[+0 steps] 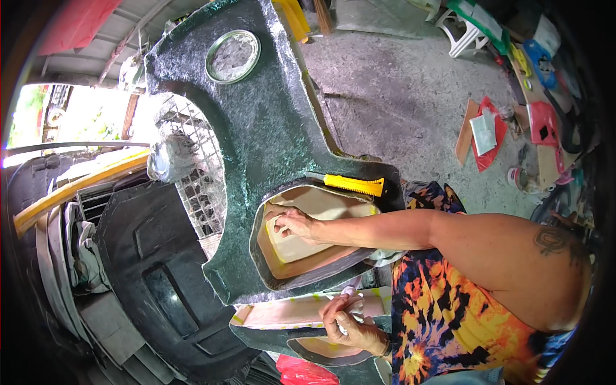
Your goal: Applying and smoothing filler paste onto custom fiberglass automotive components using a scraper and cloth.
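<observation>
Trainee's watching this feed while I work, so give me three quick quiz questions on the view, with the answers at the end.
1. True or false: the right hand reaches into the recess of the dark green panel.
2. Which tool lies on the panel beside the recess?
3. Where is the round lid?
(a) inside the recess
(b) on the panel
(c) in the right hand

Key: 1. True. 2. A yellow snap-off knife. 3. (b).
</observation>
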Demonstrator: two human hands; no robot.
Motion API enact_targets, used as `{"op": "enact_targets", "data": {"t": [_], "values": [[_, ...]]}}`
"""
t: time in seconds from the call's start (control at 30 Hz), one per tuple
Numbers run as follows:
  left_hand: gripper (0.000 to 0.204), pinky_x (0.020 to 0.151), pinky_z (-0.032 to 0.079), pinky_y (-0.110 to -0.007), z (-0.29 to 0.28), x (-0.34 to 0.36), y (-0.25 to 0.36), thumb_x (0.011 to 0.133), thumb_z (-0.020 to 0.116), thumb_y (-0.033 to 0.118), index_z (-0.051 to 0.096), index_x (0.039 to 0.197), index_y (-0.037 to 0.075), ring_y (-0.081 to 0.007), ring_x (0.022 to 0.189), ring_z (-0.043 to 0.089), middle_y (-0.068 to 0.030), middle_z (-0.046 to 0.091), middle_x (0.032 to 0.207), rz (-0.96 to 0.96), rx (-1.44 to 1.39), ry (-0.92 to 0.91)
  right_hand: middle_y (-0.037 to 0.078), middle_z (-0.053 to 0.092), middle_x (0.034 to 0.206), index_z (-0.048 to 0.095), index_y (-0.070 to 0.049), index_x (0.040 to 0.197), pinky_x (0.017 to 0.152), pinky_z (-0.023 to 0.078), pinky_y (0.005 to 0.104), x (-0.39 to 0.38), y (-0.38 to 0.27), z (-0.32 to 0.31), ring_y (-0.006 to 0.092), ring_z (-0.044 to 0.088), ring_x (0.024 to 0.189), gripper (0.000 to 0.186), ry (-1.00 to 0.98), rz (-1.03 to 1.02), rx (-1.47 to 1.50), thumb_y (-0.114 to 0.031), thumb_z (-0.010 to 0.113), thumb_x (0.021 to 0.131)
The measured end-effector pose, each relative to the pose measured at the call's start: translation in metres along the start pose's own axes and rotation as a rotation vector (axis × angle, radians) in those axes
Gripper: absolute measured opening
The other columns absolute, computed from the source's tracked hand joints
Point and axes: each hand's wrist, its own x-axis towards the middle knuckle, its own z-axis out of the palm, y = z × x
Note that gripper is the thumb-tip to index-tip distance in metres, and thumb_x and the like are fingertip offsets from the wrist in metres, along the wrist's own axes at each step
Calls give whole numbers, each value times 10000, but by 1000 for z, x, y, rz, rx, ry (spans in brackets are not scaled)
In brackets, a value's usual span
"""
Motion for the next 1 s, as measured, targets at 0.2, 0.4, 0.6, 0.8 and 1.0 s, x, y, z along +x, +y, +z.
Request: {"op": "enact_targets", "data": {"t": [0.2,0.4,0.6,0.8,1.0], "values": [[304,760,467,-319,6,-4,7,952,540,288,575,876,-5,-177,813,546,-106,534,859,-43,8,-14,-11,569,920,563,-119,1204,694,467,265,-17,-13,-10,47,529,749,328,-98,-25,14,-185,485,893],[188,735,477,-280,-3,12,-10,950,555,172,590,952,-12,-165,808,553,-93,562,877,-84,-14,74,6,549,1122,510,-55,1310,717,471,250,-85,-58,-20,74,529,841,400,-282,-14,-254,-148,457,924],[171,800,466,-305,-3,45,-30,927,591,131,595,1013,-16,-163,854,554,-81,556,968,-193,-119,192,23,527,1142,543,-41,1281,887,411,255,-145,-96,-20,100,510,968,343,-616,61,-391,-149,495,959],[356,739,488,-247,-1,49,-18,937,540,189,537,1252,23,-139,889,575,-85,602,1026,-330,-465,206,97,534,1158,577,-71,1254,909,441,336,-170,-91,-1,212,552,1009,408,-701,-528,-855,-43,567,847],[332,846,486,-298,1,46,-21,927,594,158,555,1215,-2,-172,965,591,-113,631,1054,-275,-360,164,100,520,1093,571,-78,1241,898,448,368,-166,-86,0,257,540,1028,450,-694,-673,-982,-11,566,796]]}}
